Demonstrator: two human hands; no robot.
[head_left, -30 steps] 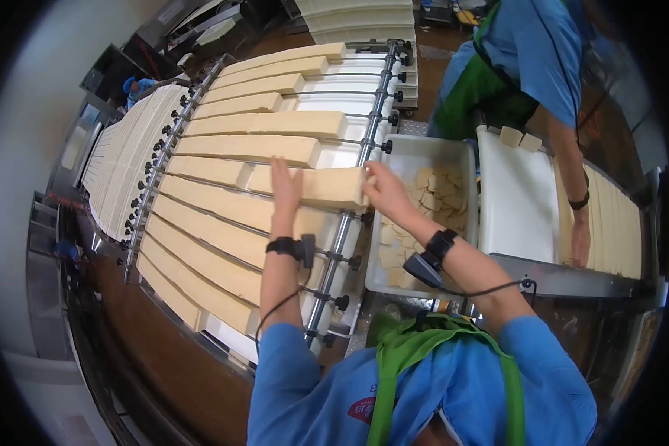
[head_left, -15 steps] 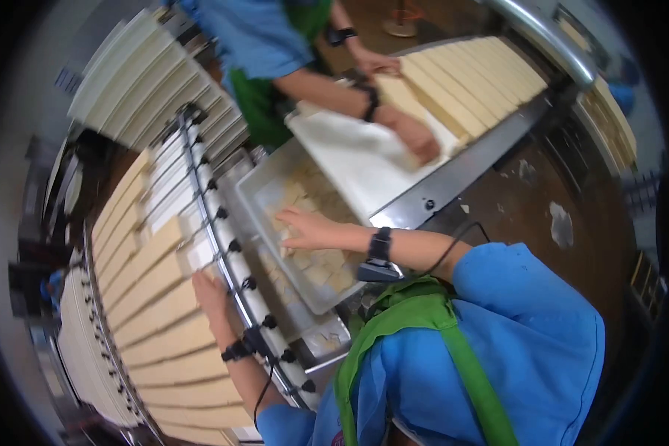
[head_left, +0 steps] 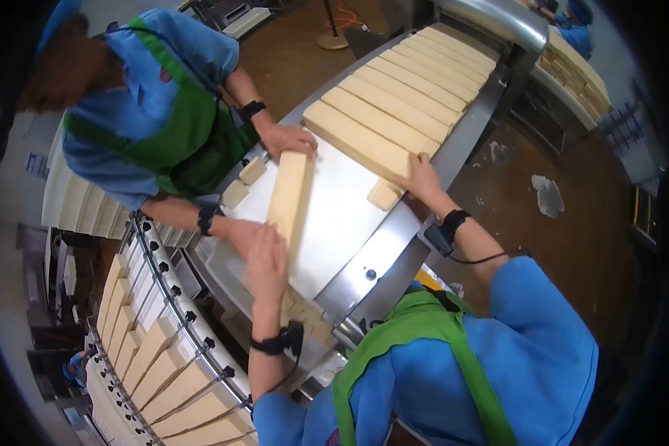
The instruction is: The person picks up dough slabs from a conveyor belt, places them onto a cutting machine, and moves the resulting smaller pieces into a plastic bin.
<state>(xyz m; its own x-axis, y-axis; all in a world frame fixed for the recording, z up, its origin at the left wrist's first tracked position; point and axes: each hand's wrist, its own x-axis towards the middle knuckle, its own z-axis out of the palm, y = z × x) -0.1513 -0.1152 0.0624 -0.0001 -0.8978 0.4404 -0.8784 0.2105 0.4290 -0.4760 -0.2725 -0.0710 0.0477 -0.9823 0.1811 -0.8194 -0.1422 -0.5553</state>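
A long pale-yellow dough slab lies slantwise over a white belt, with a co-worker's two hands at its ends. My left hand is at the slab's lower end, overlapping the co-worker's hand, its fingers stretched out and slightly blurred. On the right, my right hand has fingers and thumb around the near end of the front slab in a row of similar slabs. Just below that thumb sits a small cut piece of the same pale stuff.
Two small pieces lie by the co-worker's apron. Under the belt's end is a plastic bin with flat scraps. At left, a rail with black knobs runs beside another line of slabs. A metal machine housing stands at the far end.
My view has turned toward the belt. My right hand has left the scrap bin for the front slab; my left hand has moved from the left line to the slab the co-worker holds.
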